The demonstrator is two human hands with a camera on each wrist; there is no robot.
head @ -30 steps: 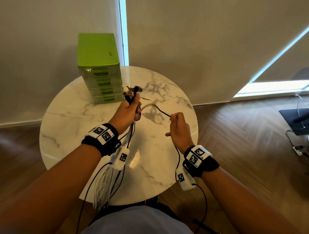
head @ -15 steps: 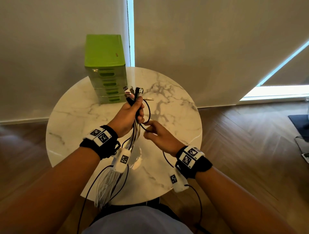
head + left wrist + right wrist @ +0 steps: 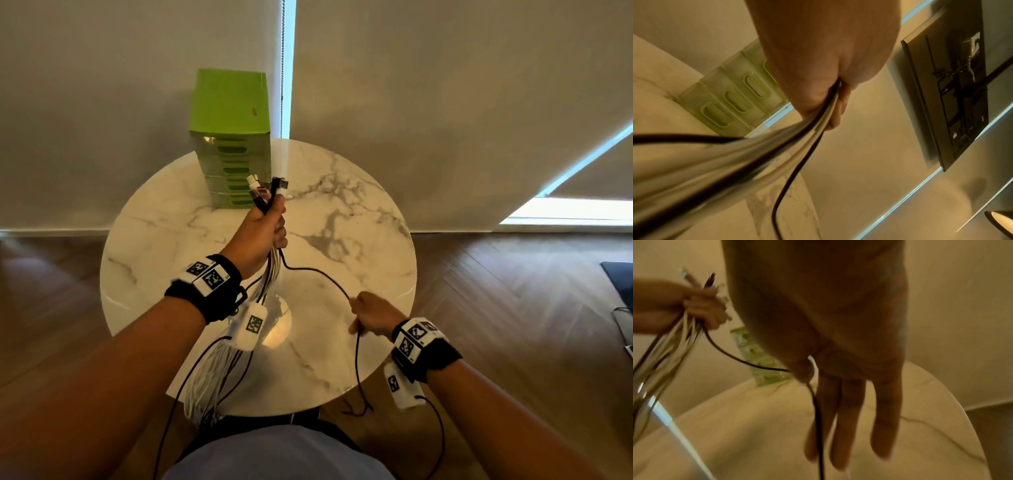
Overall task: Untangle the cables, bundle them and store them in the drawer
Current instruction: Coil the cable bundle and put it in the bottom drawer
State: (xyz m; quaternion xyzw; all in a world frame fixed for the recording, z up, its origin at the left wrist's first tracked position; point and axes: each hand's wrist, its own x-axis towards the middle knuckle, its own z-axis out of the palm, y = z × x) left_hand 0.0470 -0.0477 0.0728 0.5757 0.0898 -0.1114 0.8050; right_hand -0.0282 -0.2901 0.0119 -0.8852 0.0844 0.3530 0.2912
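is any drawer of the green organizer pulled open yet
No, every drawer front of the green organizer sits flush in the stack, while the left hand grips the cable bundle above the table.

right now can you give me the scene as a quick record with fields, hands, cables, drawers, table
left hand: grips the cable bundle near its plugs, held above the table
right hand: pinches one black cable between thumb and forefinger, other fingers straight
black cable: runs from the left hand's grip out to the right hand, then hangs past the table edge
cable bundle: mostly white strands, hanging below the left hand over the near edge
drawers: green unit at the far side of the table, all shut
table: round, white marble top
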